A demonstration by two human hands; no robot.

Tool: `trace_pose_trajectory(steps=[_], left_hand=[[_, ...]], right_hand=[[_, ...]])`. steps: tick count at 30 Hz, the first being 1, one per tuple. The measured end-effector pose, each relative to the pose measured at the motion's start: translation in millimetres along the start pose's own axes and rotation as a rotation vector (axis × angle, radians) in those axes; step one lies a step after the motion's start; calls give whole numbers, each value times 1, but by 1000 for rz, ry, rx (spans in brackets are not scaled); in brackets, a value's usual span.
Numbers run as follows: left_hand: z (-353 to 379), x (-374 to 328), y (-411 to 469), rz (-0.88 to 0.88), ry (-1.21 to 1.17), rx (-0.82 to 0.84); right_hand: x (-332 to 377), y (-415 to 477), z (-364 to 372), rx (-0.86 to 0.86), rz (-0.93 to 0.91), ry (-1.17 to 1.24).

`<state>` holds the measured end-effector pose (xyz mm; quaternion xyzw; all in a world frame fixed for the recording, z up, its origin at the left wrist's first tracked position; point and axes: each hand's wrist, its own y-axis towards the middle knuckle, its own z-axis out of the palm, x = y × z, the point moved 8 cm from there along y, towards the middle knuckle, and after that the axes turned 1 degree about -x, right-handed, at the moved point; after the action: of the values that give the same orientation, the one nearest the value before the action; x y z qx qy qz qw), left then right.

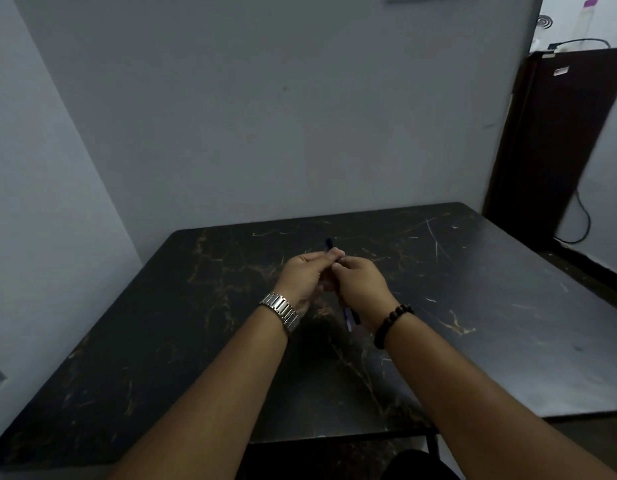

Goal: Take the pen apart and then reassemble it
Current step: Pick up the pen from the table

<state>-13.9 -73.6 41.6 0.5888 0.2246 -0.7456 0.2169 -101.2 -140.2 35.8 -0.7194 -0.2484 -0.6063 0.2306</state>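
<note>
I count one pen (348, 315), gripped by my two hands above the dark surface (473, 306): left hand (305, 277) at ten o'clock, right hand (360, 284) closed around its lower barrel.

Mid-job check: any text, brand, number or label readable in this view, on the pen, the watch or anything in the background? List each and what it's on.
No text can be read here.
Small white label on the dark brown cabinet: red marks, too blurred to read.
Dark blue pen held in the left hand and right hand: no print visible.
Silver metal watch band: face hidden, no marking visible.
</note>
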Motion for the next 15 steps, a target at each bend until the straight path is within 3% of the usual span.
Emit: trace_pose_trajectory(steps=[15], left_hand=[[9,-7,1,-1,144,-64]], right_hand=[[-7,-11,2,-156,37,330]])
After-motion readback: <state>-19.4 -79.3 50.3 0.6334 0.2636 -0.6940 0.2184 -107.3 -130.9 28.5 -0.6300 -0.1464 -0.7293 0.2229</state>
